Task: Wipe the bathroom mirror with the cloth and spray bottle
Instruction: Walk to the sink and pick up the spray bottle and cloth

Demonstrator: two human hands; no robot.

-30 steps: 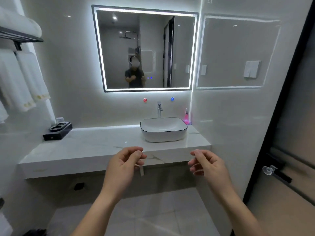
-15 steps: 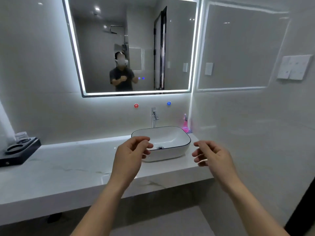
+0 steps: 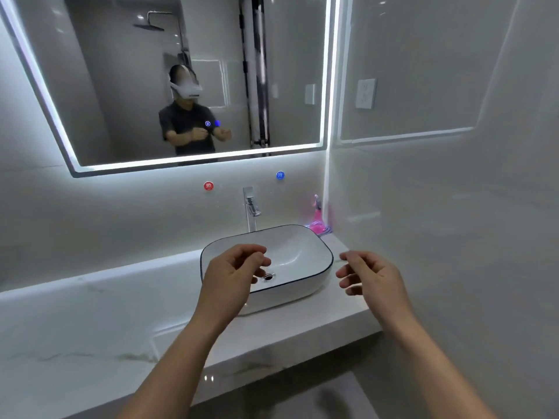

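Mirror (image 3: 287, 71) above hands (image 3: 233, 278) (image 3: 373, 278), pink bottle (image 3: 317, 220) beyond

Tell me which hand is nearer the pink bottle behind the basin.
Right. The right hand hovers in front of the pink bottle, slightly rightward; the left hand is over the basin's left side, farther away.

White rectangular dark-rimmed ceramic basin (image 3: 298, 252) sits at right end of white marble counter (image 3: 90, 313); chrome tap (image 3: 250, 207) stands behind it.

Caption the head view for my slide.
Left hand and right hand hover empty by the basin; pink bottle stands in the corner.
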